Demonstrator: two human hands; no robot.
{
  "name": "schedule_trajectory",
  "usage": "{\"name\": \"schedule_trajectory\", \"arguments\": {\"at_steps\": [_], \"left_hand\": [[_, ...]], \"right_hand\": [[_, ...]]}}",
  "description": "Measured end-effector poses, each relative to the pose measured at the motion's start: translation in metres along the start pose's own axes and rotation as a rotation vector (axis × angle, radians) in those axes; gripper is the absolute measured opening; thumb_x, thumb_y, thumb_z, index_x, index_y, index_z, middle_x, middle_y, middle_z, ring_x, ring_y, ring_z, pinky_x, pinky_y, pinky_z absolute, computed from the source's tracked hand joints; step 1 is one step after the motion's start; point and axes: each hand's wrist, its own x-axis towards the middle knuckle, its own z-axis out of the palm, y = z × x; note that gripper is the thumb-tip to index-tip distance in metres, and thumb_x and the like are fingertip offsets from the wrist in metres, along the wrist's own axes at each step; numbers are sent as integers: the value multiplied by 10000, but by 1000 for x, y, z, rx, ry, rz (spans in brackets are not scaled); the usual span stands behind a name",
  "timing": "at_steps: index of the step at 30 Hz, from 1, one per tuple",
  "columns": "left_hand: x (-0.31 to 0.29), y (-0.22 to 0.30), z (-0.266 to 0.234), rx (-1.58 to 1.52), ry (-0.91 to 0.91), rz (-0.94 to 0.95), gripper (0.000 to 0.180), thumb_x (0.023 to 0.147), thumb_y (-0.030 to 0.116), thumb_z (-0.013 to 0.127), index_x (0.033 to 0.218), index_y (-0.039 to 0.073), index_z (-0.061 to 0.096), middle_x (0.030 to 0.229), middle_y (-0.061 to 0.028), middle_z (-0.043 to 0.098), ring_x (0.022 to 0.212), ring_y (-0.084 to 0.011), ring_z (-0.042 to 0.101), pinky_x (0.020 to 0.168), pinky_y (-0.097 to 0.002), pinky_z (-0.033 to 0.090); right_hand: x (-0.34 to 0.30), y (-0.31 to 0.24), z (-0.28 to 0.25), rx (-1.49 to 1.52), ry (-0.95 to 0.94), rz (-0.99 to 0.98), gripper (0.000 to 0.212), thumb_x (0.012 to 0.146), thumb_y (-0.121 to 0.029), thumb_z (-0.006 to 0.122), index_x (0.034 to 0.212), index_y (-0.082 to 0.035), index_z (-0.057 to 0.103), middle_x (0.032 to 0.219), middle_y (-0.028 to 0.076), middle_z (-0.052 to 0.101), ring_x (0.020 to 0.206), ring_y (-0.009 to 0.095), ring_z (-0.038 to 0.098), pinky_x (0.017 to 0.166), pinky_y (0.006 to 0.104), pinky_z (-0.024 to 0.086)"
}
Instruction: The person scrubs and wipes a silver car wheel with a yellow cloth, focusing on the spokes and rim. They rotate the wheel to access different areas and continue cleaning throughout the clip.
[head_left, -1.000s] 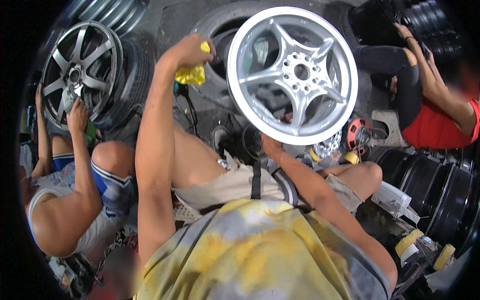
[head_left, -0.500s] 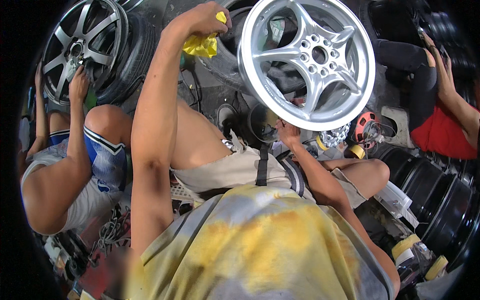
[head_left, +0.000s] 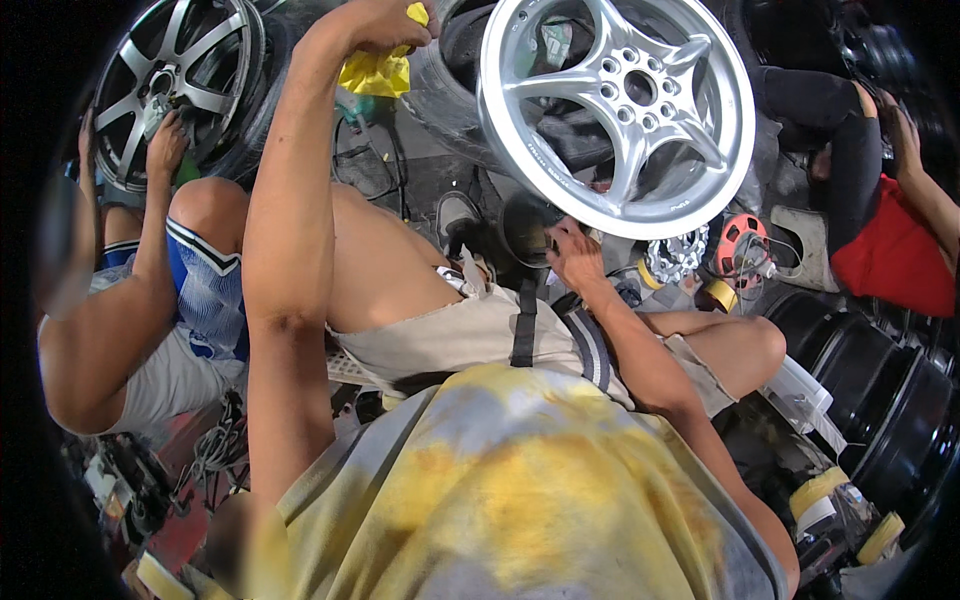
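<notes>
At the top of the view my left hand (head_left: 392, 24) is closed on a crumpled yellow sheet (head_left: 376, 74), whose material I cannot make out. To its right stands a silver alloy wheel rim (head_left: 632, 190), tilted, its spokes and bolt holes facing me. My right hand (head_left: 577, 260) is by the lower edge of the rim, in front of a dark bucket (head_left: 524, 240). Its fingers are slightly bent and apart, with nothing seen in them; I cannot tell whether a fingertip touches the rim.
Tyres (head_left: 440, 100) lie behind the rim. At left a co-worker's hand (head_left: 166, 145) wipes or rubs a dark wheel (head_left: 150, 80). A person in red (head_left: 895, 250) sits at right. Near my right knee are a red reel (head_left: 741, 245), tape rolls and stacked black rims (head_left: 900, 400).
My left hand has shifted left and up with the yellow sheet. The fingers of my right hand have come away from beneath the rim's lower edge and spread. The view has shifted slightly.
</notes>
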Motion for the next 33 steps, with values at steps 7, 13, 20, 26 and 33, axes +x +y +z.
{"name": "schedule_trajectory", "arguments": {"at_steps": [7,13,20,26,33], "left_hand": [[-16,33,-14,119,22,41,310,791,292,785,1011,74,783,902,-160,775,813,-296,744,739,-411,583],[-21,33,-22,57,41,80,249,805,237,787,988,69,779,869,-135,774,795,-246,738,737,-392,578],[-5,62,-23,89,9,108,263,819,264,793,977,56,770,825,-128,761,741,-230,714,714,-379,566],[-16,111,-22,53,9,184,298,827,296,786,974,37,766,827,-144,757,743,-241,714,720,-378,566],[-15,120,-23,114,38,188,303,818,302,786,982,47,774,871,-158,766,804,-275,739,768,-386,579]], "right_hand": [[40,14,42,-79,-128,135,397,882,-146,657,1262,-32,648,1311,276,606,1179,473,603,1023,532,493],[25,34,55,-25,271,76,412,935,-184,622,1307,-6,612,1360,283,575,1217,485,575,1034,583,474],[0,31,87,-120,197,-17,370,931,-220,637,1275,-86,652,1453,226,528,1213,399,595,1023,519,484],[25,-10,55,-145,42,-146,185,906,-158,627,1081,-102,651,1205,160,596,1086,364,640,905,478,529],[35,9,84,-14,378,-32,115,875,-99,600,969,-67,658,1131,154,594,997,368,675,823,477,549]]}}
